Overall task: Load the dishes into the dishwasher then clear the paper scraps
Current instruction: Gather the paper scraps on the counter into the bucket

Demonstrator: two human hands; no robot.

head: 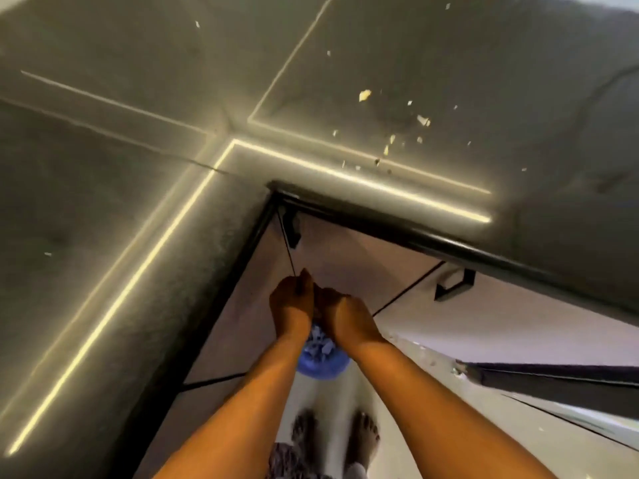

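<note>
Small pale paper scraps point(365, 95) lie scattered flat on the grey counter point(138, 167), well above the left hand point(292, 305) and the right hand point(345, 318), mostly to their right. More scraps point(320, 342) are piled in a blue round container point(323, 366) directly under both hands.

The person has bare arms. The left arm point(238, 413) and the right arm point(435, 388) show skin all the way from the edge of the view to the wrists. The left hand point(290, 307) and the right hand point(344, 314) are bare too. Low down are two bare feet, the left foot point(304, 432) and the right foot point(367, 435). The toes of the right one show best; the left one is blurry. A bit of patterned cloth with dark and light speckles point(294, 461), part of the clothes, shows just by the feet.
</note>
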